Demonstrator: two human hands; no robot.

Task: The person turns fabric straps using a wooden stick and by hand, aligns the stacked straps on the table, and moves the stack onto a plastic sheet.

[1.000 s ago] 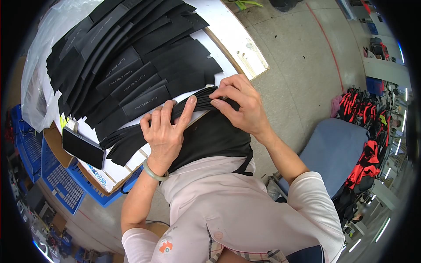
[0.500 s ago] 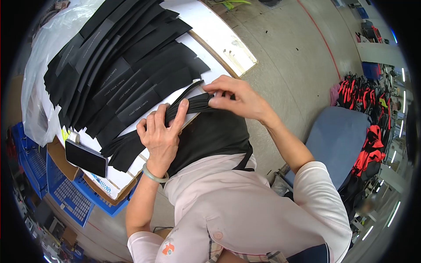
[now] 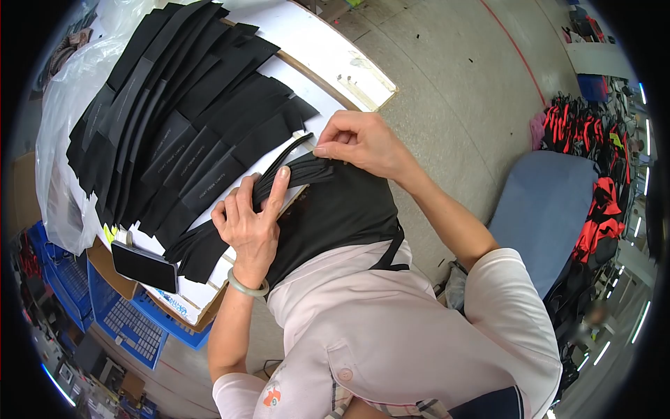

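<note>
My left hand (image 3: 249,220), a pale bangle at its wrist, presses on a bundle of black strips (image 3: 300,172) at the table's near edge. Its fingers are bent around the bundle and one finger lies stretched along it. My right hand (image 3: 359,143) is closed in a pinch at the bundle's far end. Whatever its fingertips hold, if anything, is too small to make out. The strip ends fan out just below those fingertips. Beyond the bundle, many overlapping black strips (image 3: 199,150) with faint pale printing cover the white tabletop (image 3: 307,31).
A phone (image 3: 144,267) leans at the table's near left corner, by a cardboard box (image 3: 105,269). Blue crates (image 3: 132,328) stand below. Clear plastic sheeting (image 3: 59,146) hangs at the left. To the right are a blue-grey padded surface (image 3: 544,209) and red-and-black items (image 3: 583,129).
My right hand has drawn back slightly from the strip ends, its fingers pinched closer together. My left hand stays on the bundle. The whole view has shifted a little.
</note>
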